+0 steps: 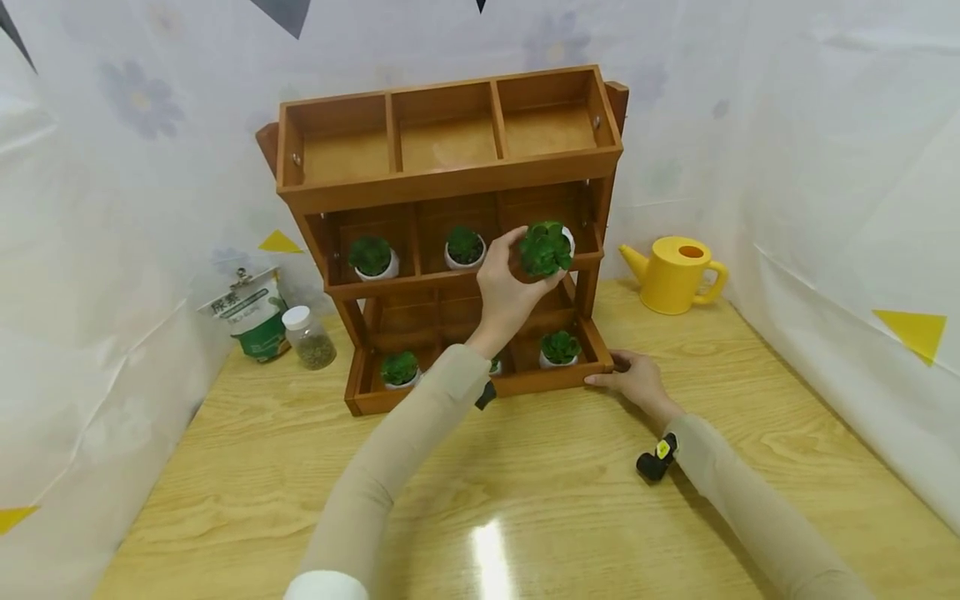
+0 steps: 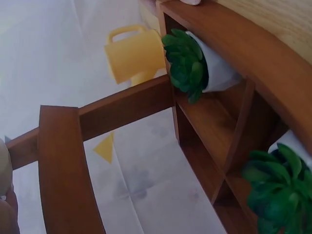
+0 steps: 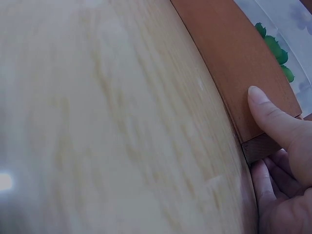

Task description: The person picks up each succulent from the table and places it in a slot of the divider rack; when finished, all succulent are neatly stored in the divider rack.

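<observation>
My left hand [image 1: 507, 287] holds a small potted succulent [image 1: 545, 248] by its white pot, in front of the right compartment of the middle tier. The three-tier wooden plant stand [image 1: 450, 182] faces me. My right hand [image 1: 637, 385] grips its bottom tier at the front right corner; in the right wrist view the thumb [image 3: 265, 108] lies on the front board, the other fingers round the end. Two potted succulents stand in the middle tier's left [image 1: 371, 257] and centre [image 1: 465, 247]. Below, the bottom tier holds three more, the centre one mostly hidden by my left arm.
A yellow watering can [image 1: 673, 277] stands right of the stand. On the left are a clear jar [image 1: 309, 337] with a white lid and a clipped green and white bag [image 1: 255, 317]. The top tier [image 1: 446, 137] has three compartments. White sheeting surrounds the wooden table [image 1: 300, 483].
</observation>
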The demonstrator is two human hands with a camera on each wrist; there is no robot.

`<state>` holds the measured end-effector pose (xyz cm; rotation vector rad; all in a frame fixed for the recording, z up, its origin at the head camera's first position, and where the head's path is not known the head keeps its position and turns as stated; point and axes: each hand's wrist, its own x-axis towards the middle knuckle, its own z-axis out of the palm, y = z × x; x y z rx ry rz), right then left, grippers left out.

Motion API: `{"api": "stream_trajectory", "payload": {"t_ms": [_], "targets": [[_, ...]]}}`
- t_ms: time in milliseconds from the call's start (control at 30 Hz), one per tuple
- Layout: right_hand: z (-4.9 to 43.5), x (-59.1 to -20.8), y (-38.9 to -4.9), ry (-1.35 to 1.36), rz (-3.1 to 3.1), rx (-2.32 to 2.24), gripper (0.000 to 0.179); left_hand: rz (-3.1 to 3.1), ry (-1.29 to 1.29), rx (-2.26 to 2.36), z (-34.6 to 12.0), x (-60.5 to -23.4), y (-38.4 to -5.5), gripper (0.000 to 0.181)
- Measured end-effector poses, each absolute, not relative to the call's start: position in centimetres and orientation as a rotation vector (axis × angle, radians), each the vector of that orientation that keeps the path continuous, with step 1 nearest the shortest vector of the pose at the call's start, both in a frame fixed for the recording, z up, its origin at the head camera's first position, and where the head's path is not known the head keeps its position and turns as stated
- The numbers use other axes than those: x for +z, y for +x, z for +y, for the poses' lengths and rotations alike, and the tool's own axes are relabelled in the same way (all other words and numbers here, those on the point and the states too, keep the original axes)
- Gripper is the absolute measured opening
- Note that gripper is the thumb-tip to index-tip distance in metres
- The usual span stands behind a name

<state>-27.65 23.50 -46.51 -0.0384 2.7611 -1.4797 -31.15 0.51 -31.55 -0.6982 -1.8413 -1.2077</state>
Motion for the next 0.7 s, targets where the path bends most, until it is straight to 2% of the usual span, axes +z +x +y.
{"api": "stream_trajectory", "payload": {"t_ms": [367, 700], "targets": [[23.9, -46.5, -27.7, -0.034, 2.749, -1.467, 0.087, -1.888, -0.739, -1.093, 1.5, -31.4, -32.9, 0.065], [23.9, -46.8, -28.0, -0.031, 2.755, -1.471, 0.084, -1.914, -0.740, -1.078, 1.8, -31.1, -34.2, 0.065]]}}
